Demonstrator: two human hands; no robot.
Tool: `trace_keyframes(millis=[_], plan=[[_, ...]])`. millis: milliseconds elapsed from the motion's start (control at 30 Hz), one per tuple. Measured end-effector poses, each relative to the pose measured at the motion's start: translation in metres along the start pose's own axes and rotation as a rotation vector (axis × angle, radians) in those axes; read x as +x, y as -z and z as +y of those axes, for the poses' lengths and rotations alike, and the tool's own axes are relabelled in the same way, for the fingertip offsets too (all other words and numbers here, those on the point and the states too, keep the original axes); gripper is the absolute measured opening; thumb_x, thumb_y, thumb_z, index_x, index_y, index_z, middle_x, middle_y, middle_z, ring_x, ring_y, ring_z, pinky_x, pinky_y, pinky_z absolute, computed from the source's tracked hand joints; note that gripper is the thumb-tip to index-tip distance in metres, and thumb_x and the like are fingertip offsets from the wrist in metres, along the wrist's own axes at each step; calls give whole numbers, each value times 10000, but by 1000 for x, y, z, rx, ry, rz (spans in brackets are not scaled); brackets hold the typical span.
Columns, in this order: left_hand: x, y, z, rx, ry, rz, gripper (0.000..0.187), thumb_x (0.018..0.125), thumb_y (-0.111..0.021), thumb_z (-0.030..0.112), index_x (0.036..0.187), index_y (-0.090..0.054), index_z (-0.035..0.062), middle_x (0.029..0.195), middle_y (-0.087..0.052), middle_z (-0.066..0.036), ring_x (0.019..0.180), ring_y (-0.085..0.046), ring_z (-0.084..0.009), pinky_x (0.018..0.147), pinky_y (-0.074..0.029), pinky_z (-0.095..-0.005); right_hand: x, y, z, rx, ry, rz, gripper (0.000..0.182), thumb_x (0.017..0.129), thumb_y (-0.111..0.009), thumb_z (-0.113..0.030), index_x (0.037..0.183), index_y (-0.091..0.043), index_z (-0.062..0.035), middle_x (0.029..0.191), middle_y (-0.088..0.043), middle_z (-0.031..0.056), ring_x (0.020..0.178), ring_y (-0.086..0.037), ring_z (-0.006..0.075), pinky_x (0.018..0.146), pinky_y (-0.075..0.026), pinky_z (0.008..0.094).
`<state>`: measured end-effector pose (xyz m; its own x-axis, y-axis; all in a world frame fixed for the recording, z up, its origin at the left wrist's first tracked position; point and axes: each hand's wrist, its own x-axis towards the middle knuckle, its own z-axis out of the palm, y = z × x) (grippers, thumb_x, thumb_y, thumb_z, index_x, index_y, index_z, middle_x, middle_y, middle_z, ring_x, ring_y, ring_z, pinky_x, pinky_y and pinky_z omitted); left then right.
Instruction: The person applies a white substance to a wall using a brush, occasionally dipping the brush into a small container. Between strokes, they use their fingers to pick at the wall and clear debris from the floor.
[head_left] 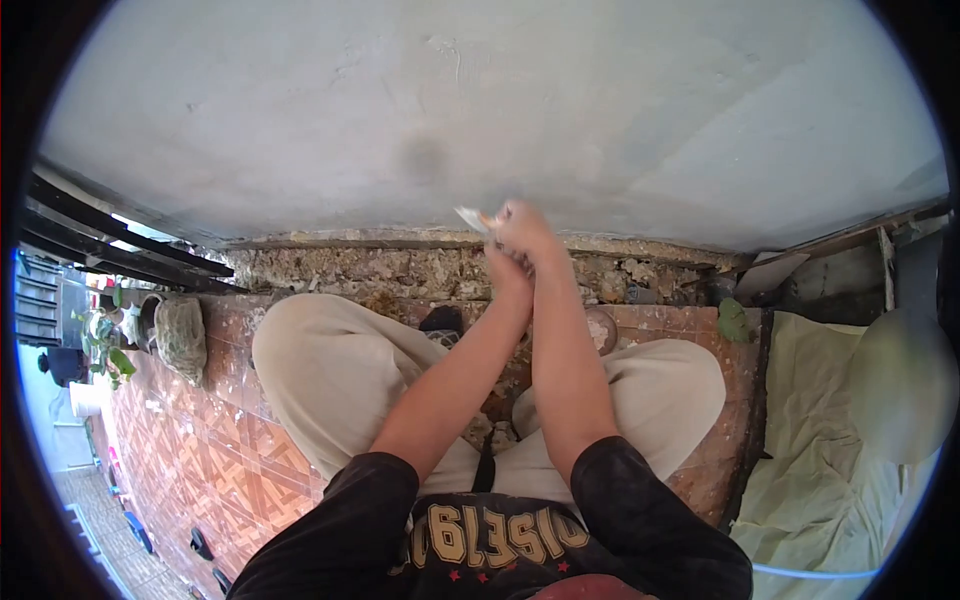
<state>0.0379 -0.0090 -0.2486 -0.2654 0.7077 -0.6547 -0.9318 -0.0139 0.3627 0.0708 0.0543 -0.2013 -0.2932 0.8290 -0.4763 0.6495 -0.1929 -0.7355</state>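
My right hand [527, 230] and my left hand [507, 266] are together in front of the lower wall, the left one partly covered by the right. A small tool with a pale flat end [470, 216] and a bit of orange sticks out to the left of my right hand, whose fingers are closed round it. Its kind is too blurred to tell. The left hand's fingers are mostly hidden and smeared. Just beyond the hands stands a smooth grey plastered wall [650, 110], with a darker smudge on it to the left.
Rough broken masonry [340, 272] runs along the wall's foot. My crossed legs [330, 350] rest on stained reddish tiles [220, 430]. A sack [181, 338] and plants [105, 345] stand at left, below dark slats [110, 240]. A creased greenish sheet [810, 430] lies at right.
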Motion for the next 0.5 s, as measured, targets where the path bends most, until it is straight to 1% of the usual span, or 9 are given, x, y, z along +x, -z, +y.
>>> trace_keyframes(millis=[33, 100, 200, 233, 267, 333, 367, 433, 500], plan=[[15, 28, -10, 101, -27, 119, 355, 882, -465, 425, 910, -563, 84, 786, -570, -46, 664, -560, -146, 525, -427, -292, 0, -11, 8, -81, -127, -89, 417, 785, -634, -323, 996, -604, 36, 947, -635, 250, 903, -631, 327, 758, -494, 421], [17, 55, -15, 219, -52, 236, 361, 876, -477, 413, 852, -579, 69, 752, -577, -57, 605, -552, -150, 471, -410, -307, 32, -55, 63, -324, -61, -82, 483, 815, -604, -376, 1018, -603, 62, 1036, -598, 292, 963, -610, 359, 806, -489, 424], [10, 62, -17, 686, -151, 372, 351, 877, -493, 357, 742, -585, 46, 706, -578, -70, 524, -519, -156, 431, -377, -309, 39, -79, 89, -229, -147, -16, 506, 820, -594, -416, 997, -612, 58, 1054, -581, 309, 1011, -577, 396, 849, -475, 429], [10, 65, -15, 658, -113, 366, 343, 879, -495, 318, 713, -580, 32, 692, -578, -75, 511, -514, -159, 433, -376, -312, 41, -86, 94, -177, -162, 107, 493, 839, -582, -414, 982, -612, 57, 960, -631, 261, 855, -631, 366, 708, -504, 422], [9, 68, -15, 631, -74, 363, 339, 881, -496, 280, 684, -576, 17, 679, -578, -81, 499, -508, -161, 434, -375, -316, 41, -89, 104, -175, -174, 107, 493, 839, -582, -414, 982, -612, 57, 960, -631, 261, 855, -631, 366, 708, -504, 422], [9, 72, -13, 621, -61, 391, 322, 885, -487, 258, 712, -573, 1, 684, -582, -109, 516, -523, -191, 459, -384, -338, 33, -85, 99, 612, -415, 153, 267, 861, -538, -233, 730, -575, -4, 592, -539, 100, 492, -515, 224, 424, -389, 368], [11, 72, -11, 606, -56, 418, 307, 889, -477, 236, 741, -571, -16, 689, -585, -137, 532, -537, -222, 483, -393, -360, 28, -80, 96, 859, -457, 100, 171, 875, -475, -149, 714, -449, -97, 557, -368, -11, 431, -341, 105, 369, -247, 272], [24, 85, -11, 595, -48, 439, 294, 893, -468, 214, 770, -569, -33, 694, -588, -165, 548, -551, -253, 507, -402, -382, 40, -87, 113, 1087, -474, 76, 176, 880, -454, -135, 710, -420, -111, 555, -353, -17, 425, -316, 97, 372, -231, 265], [43, 117, -16, 1058, -539, 368, 302, 921, -429, 213, 852, -542, -58, 790, -584, -251, 703, -560, -391, 637, -410, -450, 45, -89, 121, 1313, -497, 56, 185, 886, -432, -122, 706, -391, -125, 554, -338, -24, 419, -292, 89, 374, -216, 259]])
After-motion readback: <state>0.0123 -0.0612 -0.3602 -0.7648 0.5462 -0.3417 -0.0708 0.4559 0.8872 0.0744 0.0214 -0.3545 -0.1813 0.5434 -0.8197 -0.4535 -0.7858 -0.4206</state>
